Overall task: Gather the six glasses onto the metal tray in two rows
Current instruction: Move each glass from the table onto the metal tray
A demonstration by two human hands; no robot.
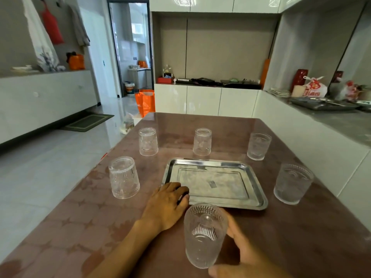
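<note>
A rectangular metal tray (254, 177) lies bare in the middle of the brown table. My left hand (167, 205) rests on its near left corner, fingers curled over the rim. My right hand (239, 249) is wrapped around an upright ribbed glass (203, 235), held just in front of the tray's near edge. Three glasses stand upside down: near left (124, 177), far left (148, 141) and far middle (202, 141). Two upright glasses stand to the right of the tray, one far (258, 146) and one nearer (292, 183).
The brown patterned table (100, 227) ends at the left over a pale tiled floor. White cabinets and a grey counter (341, 121) with dishes run close along the right side. An orange bag (145, 102) stands on the floor beyond the table.
</note>
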